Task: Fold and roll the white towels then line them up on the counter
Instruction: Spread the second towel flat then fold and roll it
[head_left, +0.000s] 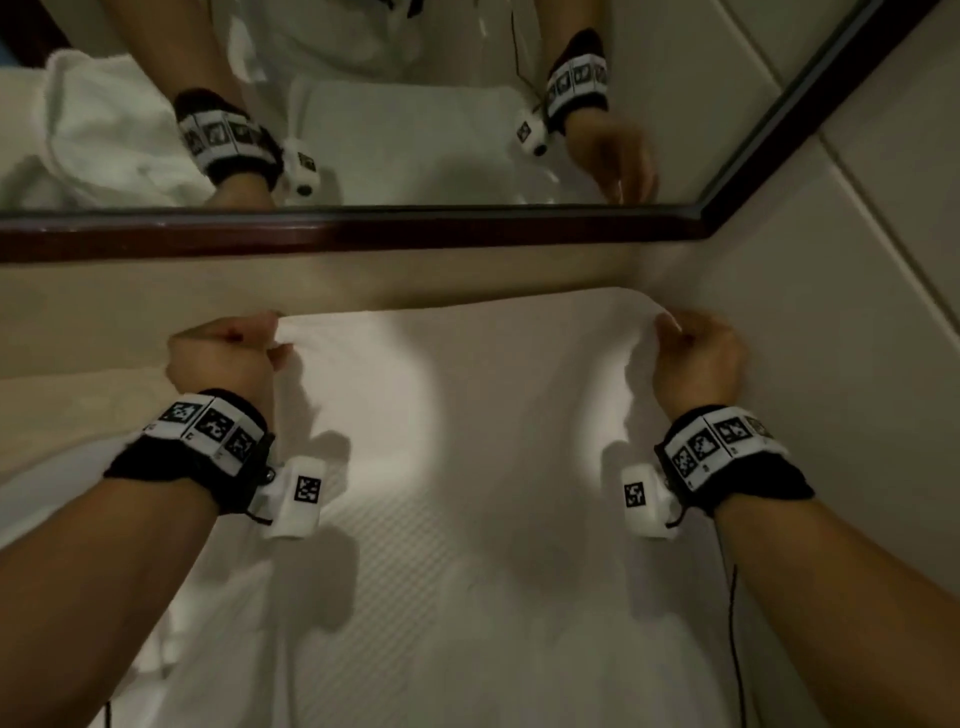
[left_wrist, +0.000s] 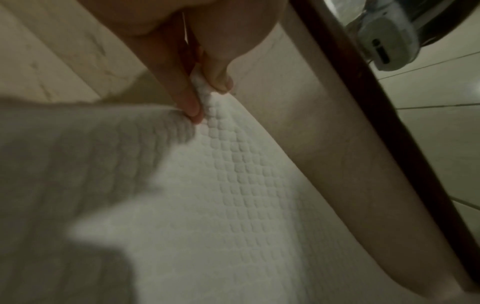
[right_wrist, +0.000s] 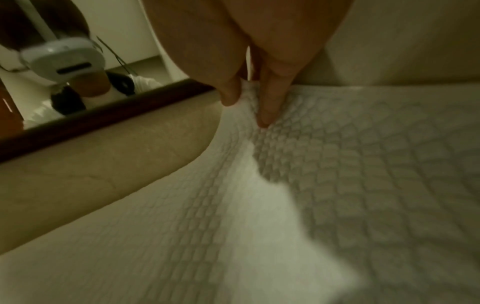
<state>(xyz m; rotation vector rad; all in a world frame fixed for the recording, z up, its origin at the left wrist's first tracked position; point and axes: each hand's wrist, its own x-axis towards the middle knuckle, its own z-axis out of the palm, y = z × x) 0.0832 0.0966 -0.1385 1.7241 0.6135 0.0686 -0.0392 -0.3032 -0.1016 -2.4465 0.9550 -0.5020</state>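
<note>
A white waffle-textured towel (head_left: 467, 467) lies spread lengthwise over the counter, its far edge near the beige backsplash. My left hand (head_left: 228, 348) pinches the towel's far left corner between thumb and fingers (left_wrist: 192, 107), lifting it slightly off the counter. My right hand (head_left: 696, 353) pinches the far right corner (right_wrist: 246, 92) the same way, close to the side wall. The towel (left_wrist: 246, 195) hangs taut between the two corners. Its near end runs out of the bottom of the head view.
A dark wood-framed mirror (head_left: 363, 228) runs along the back above the beige backsplash (head_left: 260, 291). A tiled wall (head_left: 857, 312) stands close on the right. More white cloth (head_left: 93, 130) shows in the mirror at the left, and some lies under my left forearm (head_left: 156, 649).
</note>
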